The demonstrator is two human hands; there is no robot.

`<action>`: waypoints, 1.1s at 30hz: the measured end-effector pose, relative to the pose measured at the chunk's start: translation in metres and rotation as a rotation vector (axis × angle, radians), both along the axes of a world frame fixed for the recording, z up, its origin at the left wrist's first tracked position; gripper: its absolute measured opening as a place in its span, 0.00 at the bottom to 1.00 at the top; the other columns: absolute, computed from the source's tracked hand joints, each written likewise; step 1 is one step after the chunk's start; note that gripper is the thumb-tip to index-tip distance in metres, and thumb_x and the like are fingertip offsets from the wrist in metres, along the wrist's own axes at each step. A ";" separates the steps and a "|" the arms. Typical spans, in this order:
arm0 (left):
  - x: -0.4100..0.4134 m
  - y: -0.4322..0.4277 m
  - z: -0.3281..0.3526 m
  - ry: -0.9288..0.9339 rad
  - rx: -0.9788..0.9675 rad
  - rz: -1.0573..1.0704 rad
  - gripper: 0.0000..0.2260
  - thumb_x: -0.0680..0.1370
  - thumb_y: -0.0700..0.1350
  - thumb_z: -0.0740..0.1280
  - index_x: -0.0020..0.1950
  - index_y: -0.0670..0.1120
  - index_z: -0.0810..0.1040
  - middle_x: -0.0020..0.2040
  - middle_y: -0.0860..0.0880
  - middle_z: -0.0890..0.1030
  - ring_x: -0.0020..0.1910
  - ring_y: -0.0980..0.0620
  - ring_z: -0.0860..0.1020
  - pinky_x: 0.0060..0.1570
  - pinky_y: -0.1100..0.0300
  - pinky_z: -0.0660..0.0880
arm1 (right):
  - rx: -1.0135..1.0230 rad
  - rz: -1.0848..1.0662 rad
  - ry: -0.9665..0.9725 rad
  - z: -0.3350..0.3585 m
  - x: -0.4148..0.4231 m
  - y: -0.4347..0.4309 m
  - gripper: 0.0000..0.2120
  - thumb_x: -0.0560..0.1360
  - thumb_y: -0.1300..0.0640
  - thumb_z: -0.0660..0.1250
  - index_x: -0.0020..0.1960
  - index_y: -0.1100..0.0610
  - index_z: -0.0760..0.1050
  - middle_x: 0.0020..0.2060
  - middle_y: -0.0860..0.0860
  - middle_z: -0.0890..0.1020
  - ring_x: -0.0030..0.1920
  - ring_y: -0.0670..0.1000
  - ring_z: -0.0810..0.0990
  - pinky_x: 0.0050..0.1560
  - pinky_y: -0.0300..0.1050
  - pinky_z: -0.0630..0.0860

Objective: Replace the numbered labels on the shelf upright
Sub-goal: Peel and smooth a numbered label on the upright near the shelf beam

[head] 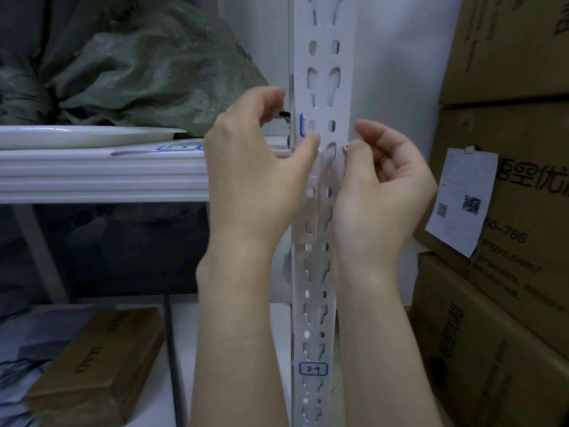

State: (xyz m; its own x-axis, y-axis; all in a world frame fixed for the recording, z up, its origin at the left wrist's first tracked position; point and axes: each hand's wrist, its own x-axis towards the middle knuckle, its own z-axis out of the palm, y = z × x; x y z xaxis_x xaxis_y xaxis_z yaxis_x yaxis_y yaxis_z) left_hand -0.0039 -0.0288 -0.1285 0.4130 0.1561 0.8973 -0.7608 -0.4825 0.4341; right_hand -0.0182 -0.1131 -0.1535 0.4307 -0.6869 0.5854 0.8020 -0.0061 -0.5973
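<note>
Slotted white upright (pixel 321 272), crumpled label (pixel 347 147) perhaps pinched

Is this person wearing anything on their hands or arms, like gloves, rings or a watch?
No. The left hand and right hand are bare: no gloves, rings or watch. No sleeve shows on either forearm down to the picture's bottom edge.
</note>
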 end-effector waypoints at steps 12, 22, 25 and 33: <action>0.003 -0.011 -0.001 -0.093 -0.018 -0.012 0.10 0.71 0.43 0.72 0.51 0.46 0.85 0.45 0.57 0.84 0.46 0.61 0.82 0.50 0.57 0.80 | 0.034 0.016 0.008 -0.001 0.003 0.004 0.09 0.74 0.68 0.68 0.48 0.55 0.79 0.38 0.51 0.82 0.34 0.44 0.79 0.39 0.36 0.77; 0.009 -0.012 -0.003 -0.114 0.005 0.030 0.07 0.71 0.44 0.70 0.43 0.41 0.83 0.38 0.48 0.84 0.39 0.50 0.83 0.42 0.48 0.80 | 0.015 -0.032 0.016 -0.003 0.006 0.004 0.08 0.72 0.66 0.70 0.49 0.56 0.78 0.32 0.48 0.80 0.34 0.54 0.78 0.39 0.48 0.80; 0.011 -0.014 -0.004 -0.131 -0.040 0.017 0.05 0.69 0.44 0.70 0.41 0.42 0.82 0.35 0.50 0.83 0.37 0.52 0.83 0.40 0.49 0.80 | -0.007 -0.083 0.013 -0.002 0.007 0.006 0.08 0.71 0.65 0.71 0.49 0.56 0.78 0.32 0.48 0.79 0.32 0.50 0.77 0.38 0.48 0.80; 0.013 -0.015 -0.009 -0.212 -0.094 0.033 0.07 0.70 0.40 0.70 0.46 0.42 0.85 0.38 0.49 0.85 0.38 0.56 0.83 0.40 0.53 0.81 | -0.009 -0.083 0.017 -0.003 0.009 0.005 0.09 0.71 0.66 0.70 0.49 0.55 0.78 0.32 0.48 0.79 0.33 0.50 0.77 0.39 0.47 0.80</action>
